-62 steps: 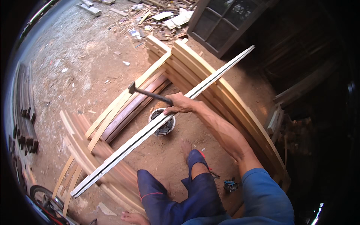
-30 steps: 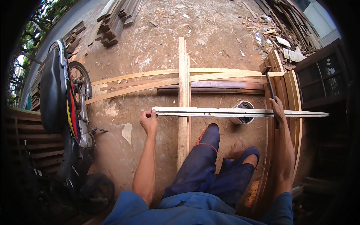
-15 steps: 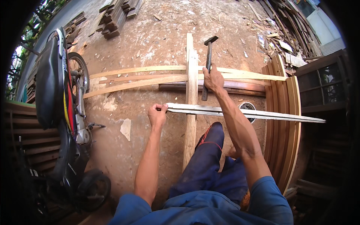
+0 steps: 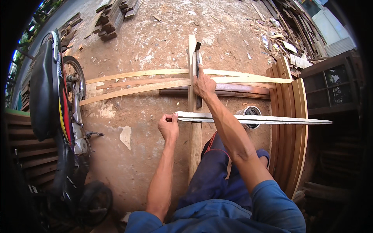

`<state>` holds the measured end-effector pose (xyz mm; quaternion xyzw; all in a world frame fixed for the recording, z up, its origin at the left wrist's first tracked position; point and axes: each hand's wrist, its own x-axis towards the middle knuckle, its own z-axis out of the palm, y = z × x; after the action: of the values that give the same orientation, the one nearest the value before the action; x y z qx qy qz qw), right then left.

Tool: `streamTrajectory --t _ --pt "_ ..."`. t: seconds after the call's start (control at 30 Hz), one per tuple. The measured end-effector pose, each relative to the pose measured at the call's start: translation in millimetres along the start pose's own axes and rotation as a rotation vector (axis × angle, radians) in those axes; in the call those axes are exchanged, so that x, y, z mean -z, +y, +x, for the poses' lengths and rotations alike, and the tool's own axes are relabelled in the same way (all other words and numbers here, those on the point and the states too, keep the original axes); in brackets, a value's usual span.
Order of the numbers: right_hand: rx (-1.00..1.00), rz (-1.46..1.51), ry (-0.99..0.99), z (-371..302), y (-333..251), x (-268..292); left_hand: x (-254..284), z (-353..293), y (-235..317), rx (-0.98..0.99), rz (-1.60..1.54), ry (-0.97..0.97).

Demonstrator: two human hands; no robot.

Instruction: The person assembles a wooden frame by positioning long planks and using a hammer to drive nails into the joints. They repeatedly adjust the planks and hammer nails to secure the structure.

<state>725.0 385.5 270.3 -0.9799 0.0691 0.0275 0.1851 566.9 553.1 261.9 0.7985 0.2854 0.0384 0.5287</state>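
My left hand (image 4: 168, 127) pinches the near-left end of a long white-painted wooden strip (image 4: 272, 119). The strip lies crosswise over a thick pale wooden beam (image 4: 195, 155) and reaches over the planks at the right. In my right hand (image 4: 204, 84) is a hammer (image 4: 200, 62), its fingers closed round the handle and the index finger stretched along it. The hammer is held over or against the beam, head pointing away from me; whether it touches the wood I cannot tell. My right forearm crosses above the strip and hides part of it.
Thin light slats (image 4: 136, 73) run crosswise by the beam. A bucket (image 4: 252, 111) with dark contents sits behind the strip. Planks stand in a row (image 4: 299, 136) at the right. A motorcycle (image 4: 42, 93) is parked at the left. Scrap wood (image 4: 299, 35) lies far right.
My right hand has moved left with the hammer, which now lines up with the beam. My left hand and the strip's end have shifted slightly right and down in the picture.
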Motion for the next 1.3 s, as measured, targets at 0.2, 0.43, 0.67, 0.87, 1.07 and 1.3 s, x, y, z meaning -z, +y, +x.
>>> streamTrajectory --t 0.2,0.43,0.67,0.87,1.07,1.3 --pt "-0.035 -0.005 -0.023 -6.9 -2.1 -4.9 -27.4 -6.1 0.2 -0.048 -0.017 -0.051" --pt "-0.072 0.069 0.013 -3.4 1.3 -13.6 -55.5 3.3 -22.2 -0.05 -0.206 -0.204" --pt "-0.165 0.302 -0.033 -7.6 7.5 -8.1 -61.0 -6.4 -16.8 -0.121 -0.08 -0.237" --pt "-0.077 0.091 -0.067 -9.0 -1.6 -2.9 -58.5 -11.6 -4.0 -0.128 -0.006 -0.207" --pt "-0.114 0.109 -0.006 -11.3 -3.8 -5.4 -47.7 -9.3 10.4 0.007 0.011 -0.236" --pt "-0.093 0.073 -0.018 -11.7 -2.5 -9.5 -43.1 6.5 11.6 0.143 -0.005 -0.373"
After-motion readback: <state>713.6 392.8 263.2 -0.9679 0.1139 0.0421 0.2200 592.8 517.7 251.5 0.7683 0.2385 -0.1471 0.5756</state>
